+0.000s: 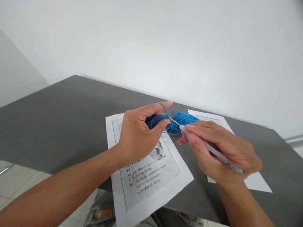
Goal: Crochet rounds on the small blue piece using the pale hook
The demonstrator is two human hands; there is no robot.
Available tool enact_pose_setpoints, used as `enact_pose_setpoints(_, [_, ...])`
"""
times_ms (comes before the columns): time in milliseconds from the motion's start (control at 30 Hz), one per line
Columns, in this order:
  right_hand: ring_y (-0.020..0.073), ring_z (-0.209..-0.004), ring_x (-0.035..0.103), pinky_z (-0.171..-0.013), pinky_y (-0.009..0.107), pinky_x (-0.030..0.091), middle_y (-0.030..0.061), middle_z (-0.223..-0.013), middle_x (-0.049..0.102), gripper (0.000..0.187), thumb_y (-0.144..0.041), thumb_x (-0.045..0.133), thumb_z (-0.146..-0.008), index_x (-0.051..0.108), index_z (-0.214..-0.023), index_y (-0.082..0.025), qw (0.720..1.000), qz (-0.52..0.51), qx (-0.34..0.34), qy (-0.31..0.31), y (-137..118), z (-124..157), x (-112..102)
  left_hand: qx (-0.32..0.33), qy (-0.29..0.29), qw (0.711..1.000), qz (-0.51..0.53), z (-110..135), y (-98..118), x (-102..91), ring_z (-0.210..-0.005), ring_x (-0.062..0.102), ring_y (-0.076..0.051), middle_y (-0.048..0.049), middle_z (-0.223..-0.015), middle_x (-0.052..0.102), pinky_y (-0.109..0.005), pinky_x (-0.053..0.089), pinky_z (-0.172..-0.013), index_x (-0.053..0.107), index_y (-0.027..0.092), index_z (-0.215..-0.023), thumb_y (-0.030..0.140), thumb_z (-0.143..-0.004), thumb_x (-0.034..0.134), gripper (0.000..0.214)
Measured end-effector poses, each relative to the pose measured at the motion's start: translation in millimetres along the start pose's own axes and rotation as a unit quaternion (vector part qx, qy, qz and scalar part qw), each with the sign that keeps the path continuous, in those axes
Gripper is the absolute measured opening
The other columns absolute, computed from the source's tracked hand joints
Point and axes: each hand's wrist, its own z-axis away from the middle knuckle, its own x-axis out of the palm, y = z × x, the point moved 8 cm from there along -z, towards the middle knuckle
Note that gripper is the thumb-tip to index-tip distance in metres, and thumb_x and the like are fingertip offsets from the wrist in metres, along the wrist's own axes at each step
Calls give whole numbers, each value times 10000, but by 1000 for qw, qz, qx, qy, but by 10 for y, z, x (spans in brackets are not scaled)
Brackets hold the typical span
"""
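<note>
My left hand [139, 132] pinches a small blue crochet piece [157, 119] between thumb and fingers. A strand of blue yarn runs from the piece up over the raised index finger. A speck of orange shows at the thumb tip. My right hand [220, 148] is closed around a crochet hook [216, 153] with a pale grey handle, held like a pen. The hook's thin metal shaft reaches the edge of the blue piece by my left thumb; its tip is hidden there. Just behind lies a loose skein of blue yarn [186, 118] on the table.
A printed sheet [151, 192] with text and a dark picture lies under my left hand, overhanging the table's near edge. Another white sheet [257, 183] is partly beneath my right hand. The dark grey table [78, 126] stands by a white wall [151, 47].
</note>
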Motion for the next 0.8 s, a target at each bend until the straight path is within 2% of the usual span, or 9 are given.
enact_pose_setpoints(100, [249, -812, 825, -699, 400, 700, 31, -1024, 867, 525, -60, 810, -909, 799, -1331, -371, 999, 14, -46, -7, -82, -29, 97, -8, -5, 1000, 7, 17, 29, 32, -751, 719, -184, 6, -839, 827, -310, 602, -768, 910, 261, -1067, 160, -840, 839, 259])
enact_pose_setpoints(167, [245, -830, 824, -708, 389, 699, 37, -1021, 864, 526, -49, 808, -905, 800, -1328, -362, 999, -1, -52, 12, -93, -22, 124, -22, -21, 999, 25, 20, 28, 60, -726, 706, -171, 15, -784, 805, -307, 607, -767, 908, 238, -1091, 150, -824, 848, 287])
enact_pose_setpoints(267, [223, -765, 810, -642, 378, 686, 33, -1015, 858, 427, -79, 798, -932, 831, -1250, -361, 995, -79, 21, 62, 29, 25, 119, -64, -49, 990, 115, 17, -58, 99, -728, 708, -161, 22, -762, 788, -293, 613, -748, 902, 219, -1123, 158, -761, 920, 368])
enact_pose_setpoints(367, [194, -671, 786, -555, 349, 678, 36, -976, 848, 261, -146, 779, -980, 858, -1154, -323, 969, -199, 104, 100, 178, 90, 149, -113, -82, 958, 250, 34, -182, 175, -731, 726, -152, 16, -806, 812, -271, 619, -712, 900, 229, -1112, 136, -713, 963, 414])
enact_pose_setpoints(500, [173, -650, 773, -528, 310, 675, 15, -896, 823, 177, -191, 756, -1015, 856, -1111, -301, 940, -290, 146, 107, 260, 116, 219, -144, -103, 916, 359, 73, -251, 272, -787, 761, -159, -19, -904, 850, -274, 639, -735, 895, 239, -1071, 168, -743, 981, 346])
enact_pose_setpoints(567, [173, -660, 770, -531, 312, 664, 16, -915, 821, 219, -167, 749, -1011, 848, -1140, -313, 953, -257, 125, 104, 221, 104, 207, -163, -100, 906, 377, 84, -264, 298, -791, 763, -153, -16, -901, 849, -265, 640, -734, 893, 241, -1052, 174, -745, 988, 328])
enact_pose_setpoints(667, [207, -759, 795, -647, 376, 696, 38, -1002, 840, 377, -97, 761, -970, 814, -1255, -338, 991, -100, 32, 81, 22, 72, 174, -200, -80, 893, 395, 79, -286, 307, -789, 764, -147, 1, -835, 836, -247, 640, -727, 892, 238, -1036, 167, -702, 1013, 362])
enact_pose_setpoints(733, [239, -846, 812, -725, 416, 711, 58, -1060, 852, 476, -65, 776, -943, 778, -1332, -340, 997, 1, -31, 67, -121, 64, 176, -219, -74, 884, 406, 66, -291, 310, -769, 764, -149, 7, -810, 834, -244, 638, -700, 892, 239, -1036, 162, -660, 1031, 408])
enact_pose_setpoints(800, [259, -899, 819, -748, 431, 714, 78, -1092, 856, 544, -54, 791, -927, 738, -1390, -333, 994, 59, -76, 55, -220, 64, 189, -229, -72, 880, 411, 53, -287, 308, -756, 765, -147, 2, -818, 842, -241, 632, -690, 893, 237, -1032, 156, -639, 1038, 426])
